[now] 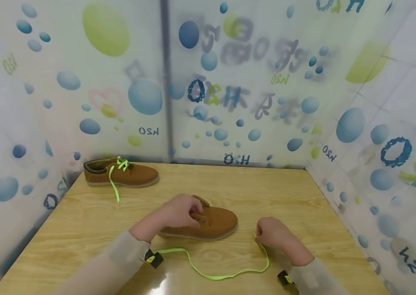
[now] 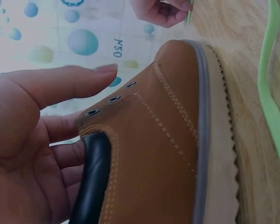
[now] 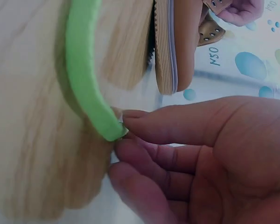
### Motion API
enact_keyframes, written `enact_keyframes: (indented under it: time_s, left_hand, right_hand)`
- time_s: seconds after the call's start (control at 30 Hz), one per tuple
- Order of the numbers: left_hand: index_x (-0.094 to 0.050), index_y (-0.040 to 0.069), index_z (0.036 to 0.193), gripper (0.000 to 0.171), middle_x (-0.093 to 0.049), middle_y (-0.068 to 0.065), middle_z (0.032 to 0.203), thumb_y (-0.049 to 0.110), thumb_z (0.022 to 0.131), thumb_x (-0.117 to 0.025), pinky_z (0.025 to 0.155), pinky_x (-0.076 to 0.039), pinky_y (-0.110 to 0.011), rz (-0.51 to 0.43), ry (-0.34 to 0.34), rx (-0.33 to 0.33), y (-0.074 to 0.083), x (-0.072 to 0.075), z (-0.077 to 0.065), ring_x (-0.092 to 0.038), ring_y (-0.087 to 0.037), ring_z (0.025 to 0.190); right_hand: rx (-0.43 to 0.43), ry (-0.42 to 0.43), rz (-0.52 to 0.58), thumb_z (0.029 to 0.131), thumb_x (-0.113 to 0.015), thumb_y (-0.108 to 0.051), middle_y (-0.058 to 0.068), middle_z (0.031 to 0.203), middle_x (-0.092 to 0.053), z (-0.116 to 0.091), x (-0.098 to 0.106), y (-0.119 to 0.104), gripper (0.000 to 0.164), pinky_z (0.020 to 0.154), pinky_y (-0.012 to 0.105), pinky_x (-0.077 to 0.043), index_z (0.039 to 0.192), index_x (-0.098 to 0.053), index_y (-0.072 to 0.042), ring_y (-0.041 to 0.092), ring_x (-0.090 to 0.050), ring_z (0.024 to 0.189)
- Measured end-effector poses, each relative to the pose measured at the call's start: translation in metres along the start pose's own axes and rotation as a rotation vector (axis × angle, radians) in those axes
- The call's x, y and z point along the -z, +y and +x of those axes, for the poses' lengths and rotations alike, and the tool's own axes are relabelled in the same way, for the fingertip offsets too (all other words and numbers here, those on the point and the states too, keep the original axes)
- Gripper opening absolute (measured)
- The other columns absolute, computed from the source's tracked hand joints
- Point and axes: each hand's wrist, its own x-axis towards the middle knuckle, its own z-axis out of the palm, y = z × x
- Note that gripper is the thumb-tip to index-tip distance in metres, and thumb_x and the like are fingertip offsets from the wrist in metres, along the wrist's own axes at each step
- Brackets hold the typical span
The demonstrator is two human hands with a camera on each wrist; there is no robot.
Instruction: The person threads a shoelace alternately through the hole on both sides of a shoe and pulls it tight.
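Observation:
A brown shoe (image 1: 220, 221) with a pale sole sits near the middle of the table, its toe towards the right. No lace runs through the row of eyelets (image 2: 114, 99) on its near flap. My left hand (image 1: 180, 211) reaches over the shoe and grips it at the eyelet flap, thumb along the eyelets and fingers at the dark-lined opening. To the right of the toe, my right hand (image 1: 272, 233) pinches one end of a bright green shoelace (image 3: 84, 70) between thumb and fingertips. The lace curves across the table in front of the shoe, its other end hidden behind the left wrist.
A second brown shoe (image 1: 141, 175), with a green lace (image 1: 123, 164) threaded through it, stands at the back left of the wooden table (image 1: 259, 188). Patterned curtains (image 1: 208, 135) with blue and green dots enclose the back and sides.

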Motion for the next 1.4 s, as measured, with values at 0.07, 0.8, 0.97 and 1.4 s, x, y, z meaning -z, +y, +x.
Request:
enact_keyframes:
  time_s: [0.07, 0.8, 0.97, 1.4]
  left_hand:
    - [-0.076, 0.014, 0.104, 0.025, -0.075, 0.001, 0.103, 0.019, 0.085, -0.09, 0.089, -0.057, -0.044, 0.002, 0.001, 0.011, 0.002, -0.003, 0.0, -0.067, -0.018, 0.097]
    - [-0.077, 0.02, 0.082, 0.012, -0.065, 0.01, 0.073, 0.015, 0.093, -0.082, 0.057, -0.039, -0.026, 0.03, 0.049, -0.027, -0.002, -0.011, 0.0, -0.048, -0.01, 0.06]
    - [-0.077, 0.019, 0.082, 0.013, -0.066, 0.01, 0.073, 0.013, 0.093, -0.08, 0.058, -0.039, -0.026, 0.03, 0.047, -0.038, -0.004, -0.013, -0.001, -0.047, -0.009, 0.059]
    - [-0.077, 0.018, 0.084, 0.013, -0.068, 0.008, 0.075, 0.011, 0.094, -0.079, 0.059, -0.042, -0.026, 0.034, 0.039, -0.01, 0.003, -0.01, -0.003, -0.05, -0.01, 0.06]
  right_hand:
    - [0.017, 0.004, 0.002, 0.084, -0.083, -0.005, -0.003, 0.065, -0.055, 0.0, -0.002, -0.001, 0.032, 0.061, 0.03, -0.041, 0.065, -0.06, -0.014, 0.014, -0.049, 0.061]
    - [0.32, -0.109, 0.362, 0.094, -0.067, -0.005, -0.008, 0.071, -0.058, -0.006, 0.009, -0.043, 0.016, 0.056, 0.022, -0.043, 0.082, -0.067, -0.015, 0.003, -0.048, 0.061]
    - [0.341, -0.034, 0.317, 0.092, -0.068, -0.005, -0.009, 0.07, -0.058, 0.006, 0.008, -0.071, 0.018, 0.056, 0.023, -0.043, 0.079, -0.067, -0.017, 0.003, -0.048, 0.061]
    - [0.209, -0.073, 0.588, 0.089, -0.066, -0.003, -0.002, 0.059, -0.06, 0.035, -0.006, -0.109, 0.013, 0.052, 0.026, -0.047, 0.076, -0.067, -0.006, 0.009, -0.054, 0.052]
